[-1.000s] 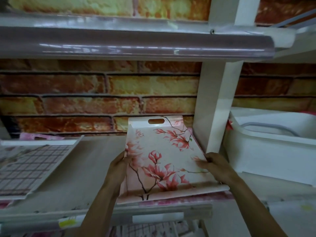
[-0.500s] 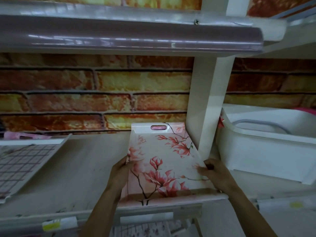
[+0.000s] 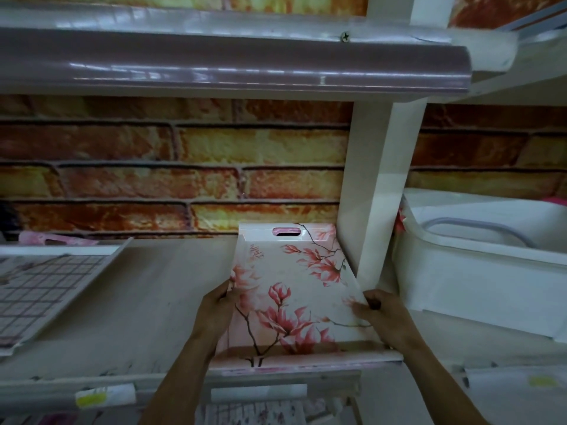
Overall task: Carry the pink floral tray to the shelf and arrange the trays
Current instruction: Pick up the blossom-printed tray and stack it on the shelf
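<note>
- Brick wall (image 3: 184, 167): I see it fill the far side behind the shelving, in red and yellow courses.
- Upper shelf (image 3: 214, 65): its glossy rounded front edge runs across the top of my view.
- Shelf board (image 3: 147, 302): a pale surface that carries the trays.
- White post (image 3: 380, 194): an upright that closes the board on the right.
- White tub (image 3: 478, 280): it stands right of the post, in the next bay.
- Pink floral tray (image 3: 291, 289): it sits at the right end of the board with its right edge against the post. Its far end is close to the wall and its near rim is at the board's front edge.
- Grid-patterned tray (image 3: 46, 289): it lies at the left, well apart from the floral one.
- Left hand (image 3: 214, 311): it grips the floral tray's left rim with the thumb on top. I cannot see the other fingers.
- Right hand (image 3: 383, 314): it grips the right rim just beside the post, fingers curled over the edge.
- Handle slot (image 3: 287, 239): an oval cut-out in the tray's far end.
- Yellow label (image 3: 104, 397): it is stuck on the board's front lip, near left.
</note>
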The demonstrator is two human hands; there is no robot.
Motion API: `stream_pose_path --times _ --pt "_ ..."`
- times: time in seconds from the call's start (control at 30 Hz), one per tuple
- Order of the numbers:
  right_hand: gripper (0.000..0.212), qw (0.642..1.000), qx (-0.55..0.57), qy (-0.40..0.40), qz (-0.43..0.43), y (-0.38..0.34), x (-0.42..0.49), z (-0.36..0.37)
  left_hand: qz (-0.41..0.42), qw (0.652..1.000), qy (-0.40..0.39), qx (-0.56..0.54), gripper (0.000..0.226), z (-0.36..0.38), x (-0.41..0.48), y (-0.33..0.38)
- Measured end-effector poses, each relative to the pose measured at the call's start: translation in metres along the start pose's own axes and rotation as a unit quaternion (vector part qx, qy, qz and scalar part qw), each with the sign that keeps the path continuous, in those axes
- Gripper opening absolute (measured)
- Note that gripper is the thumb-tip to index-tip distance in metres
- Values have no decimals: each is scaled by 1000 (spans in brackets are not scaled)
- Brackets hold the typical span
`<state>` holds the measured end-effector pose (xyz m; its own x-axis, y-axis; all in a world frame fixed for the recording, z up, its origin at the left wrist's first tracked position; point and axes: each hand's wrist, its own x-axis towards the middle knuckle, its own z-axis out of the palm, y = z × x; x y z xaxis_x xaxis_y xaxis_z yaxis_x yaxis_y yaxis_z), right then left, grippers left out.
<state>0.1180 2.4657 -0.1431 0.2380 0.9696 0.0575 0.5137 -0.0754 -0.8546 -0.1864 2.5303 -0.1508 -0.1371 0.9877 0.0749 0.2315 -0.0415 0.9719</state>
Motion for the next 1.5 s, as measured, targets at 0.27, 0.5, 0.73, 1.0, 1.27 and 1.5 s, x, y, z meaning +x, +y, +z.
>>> stream_pose_path --times 0.27,0.5,0.73,1.0,1.27,1.5 --pt "5 1000 1 7 -20 4 -3 -1 17 995 13 100 23 5 3 -11" --pt "15 999 -12 8 -35 9 -2 -2 33 993 17 115 20 8 3 -11" --pt "20 998 -48 28 -36 19 5 -1 19 987 10 161 20 9 9 -18" --pt "19 998 -42 21 -38 22 7 -1 36 974 5 226 29 10 8 -18" --pt "10 999 -14 -6 -49 25 9 2 50 976 -24 209 26 6 4 -20" --pt "13 998 7 -25 -55 23 8 2 73 977 -34 196 19 3 -3 -15"
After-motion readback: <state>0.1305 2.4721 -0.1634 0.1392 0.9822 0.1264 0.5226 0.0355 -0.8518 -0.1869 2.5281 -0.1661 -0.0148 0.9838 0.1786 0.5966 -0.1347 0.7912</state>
